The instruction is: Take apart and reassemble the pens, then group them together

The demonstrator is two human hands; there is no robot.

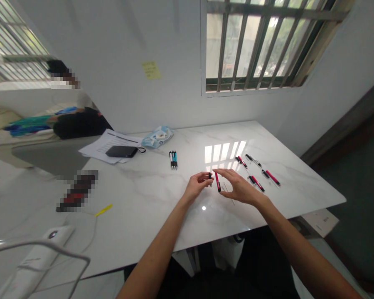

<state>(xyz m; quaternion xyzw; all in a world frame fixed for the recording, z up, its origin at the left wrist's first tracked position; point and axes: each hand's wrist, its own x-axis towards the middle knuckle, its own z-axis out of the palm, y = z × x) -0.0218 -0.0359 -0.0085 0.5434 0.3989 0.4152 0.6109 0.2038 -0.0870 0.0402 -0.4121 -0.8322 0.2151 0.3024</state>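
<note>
My left hand pinches a short black pen part between thumb and fingers. Just to its right, my right hand spans a red pen barrel lengthwise, fingertips at its upper end and thumb at its black lower end. A gap separates the two parts. Beneath the right hand, a thin pen refill lies on the white marbled table. Farther right, several disassembled pens lie in pieces, among them a red barrel, another red barrel and a black-and-clear pen piece.
Three assembled pens lie side by side at the table's middle. Behind them are a blue-white tissue pack, papers and a black pouch. A yellow strip lies left. Another person is at the far left.
</note>
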